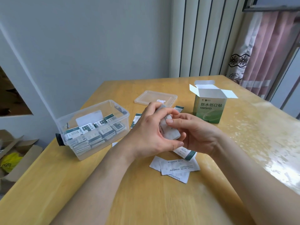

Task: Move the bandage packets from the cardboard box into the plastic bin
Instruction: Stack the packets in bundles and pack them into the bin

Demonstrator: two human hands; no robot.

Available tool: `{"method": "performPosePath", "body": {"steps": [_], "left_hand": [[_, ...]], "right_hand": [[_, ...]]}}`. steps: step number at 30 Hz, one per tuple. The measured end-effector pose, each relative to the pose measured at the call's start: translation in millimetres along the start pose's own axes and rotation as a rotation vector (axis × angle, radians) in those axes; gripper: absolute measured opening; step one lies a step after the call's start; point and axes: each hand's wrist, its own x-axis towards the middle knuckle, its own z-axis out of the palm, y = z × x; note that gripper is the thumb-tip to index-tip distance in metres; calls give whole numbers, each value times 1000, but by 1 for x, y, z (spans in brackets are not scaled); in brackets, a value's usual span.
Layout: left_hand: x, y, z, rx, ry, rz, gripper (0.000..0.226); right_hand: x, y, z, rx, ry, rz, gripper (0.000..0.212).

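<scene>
Head view.
- Left hand (151, 132) and right hand (196, 132): fingers (164, 111) of both curled round one stack of bandage packets (168, 129), gripped between them above the worktop (146, 200); right thumb pressed on its face.
- Left of the fingers: plastic bin (97, 106), clear, lidless, partly filled with rows of packets.
- Beyond the fingers: bin lid (155, 96), lying flat.
- Right of and beyond the fingers: cardboard box (209, 108), upright, top flaps open.
- Under the fingers, on the worktop: loose packets (175, 168), overlapping, mostly printed backs up.
</scene>
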Motion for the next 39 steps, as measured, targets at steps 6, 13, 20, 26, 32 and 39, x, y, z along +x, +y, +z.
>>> {"method": "performPosePath", "body": {"steps": [6, 13, 20, 26, 32, 39], "left_hand": [[0, 16, -22, -68, -58, -52, 65], [-2, 23, -96, -166, 200, -138, 30], [-22, -2, -163, -542, 334, -318, 30], [-36, -31, -192, -584, 394, -465, 27], [-51, -48, -194, 356, 463, -420, 18], [-61, -51, -176, 707, -122, -439, 41]], "right_hand": [[1, -13, 8, -99, -6, -15, 37], [27, -51, 62, -513, 56, -57, 33], [94, -54, 128, -868, 73, -153, 24], [138, -41, 140, -847, 84, -56, 21], [160, -31, 137, -1394, 182, 131, 24], [188, -8, 138, -1905, 125, 171, 36]]}}
